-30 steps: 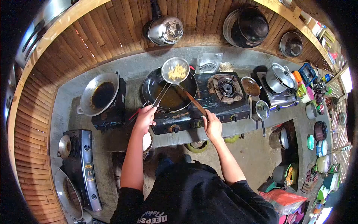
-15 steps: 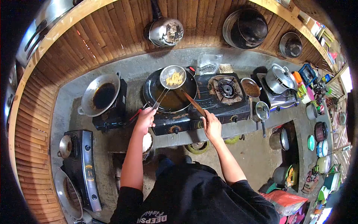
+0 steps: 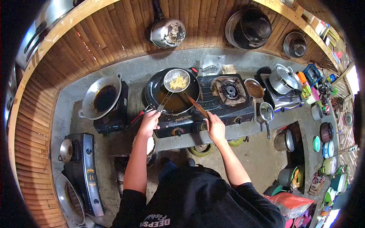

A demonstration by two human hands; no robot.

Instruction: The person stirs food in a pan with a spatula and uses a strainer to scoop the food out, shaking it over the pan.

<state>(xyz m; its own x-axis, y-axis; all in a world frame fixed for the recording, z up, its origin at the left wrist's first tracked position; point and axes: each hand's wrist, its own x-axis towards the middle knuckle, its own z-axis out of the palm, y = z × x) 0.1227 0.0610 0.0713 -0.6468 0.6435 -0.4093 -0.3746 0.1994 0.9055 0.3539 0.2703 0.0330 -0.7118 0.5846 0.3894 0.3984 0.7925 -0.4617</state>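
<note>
My left hand point(image 3: 150, 122) is closed round the handle of a wire strainer point(image 3: 166, 78), which sits over the dark frying pan point(image 3: 152, 85). Pale yellow fried pieces point(image 3: 178, 82) lie in the strainer. Brown oil point(image 3: 175, 103) shows in the pan below it. My right hand point(image 3: 215, 127) grips a wooden spatula point(image 3: 197, 106), its far end over the pan's right part. The pan rests on the left burner of a black two-burner stove point(image 3: 224, 110), its red and black handle point(image 3: 137, 117) pointing toward me on the left.
On the left stands a wok point(image 3: 89, 97) with dark liquid. A small strainer with brown contents point(image 3: 254, 89), a lidded small pan point(image 3: 265, 112) and a steel pot point(image 3: 281, 81) are on the right. A plastic bag point(image 3: 211, 65) leans at the back wall.
The strainer has shifted slightly relative to the pan, and the pieces in it lie a little differently. Both hands keep their grips. The whole view has moved slightly.
</note>
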